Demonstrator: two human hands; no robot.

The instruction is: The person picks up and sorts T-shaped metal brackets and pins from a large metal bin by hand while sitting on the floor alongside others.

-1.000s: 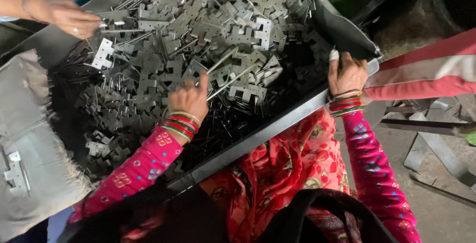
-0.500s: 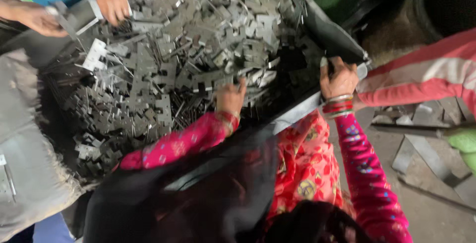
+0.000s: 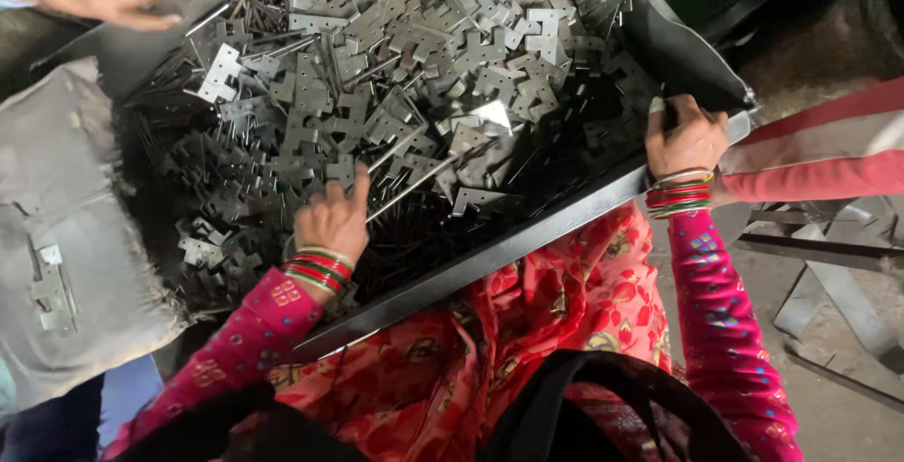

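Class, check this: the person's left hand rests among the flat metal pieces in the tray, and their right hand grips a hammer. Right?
Not quite. In the head view the right hand grips the tray's rim, not a hammer. The left hand does rest among the flat metal pieces.

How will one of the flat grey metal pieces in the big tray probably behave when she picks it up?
Each metal piece looks thin and flat, so probably stiff and light. The notched shapes lie tangled in the tray, so neighbours or thin rods may snag. Cut edges could be sharp for the left hand.
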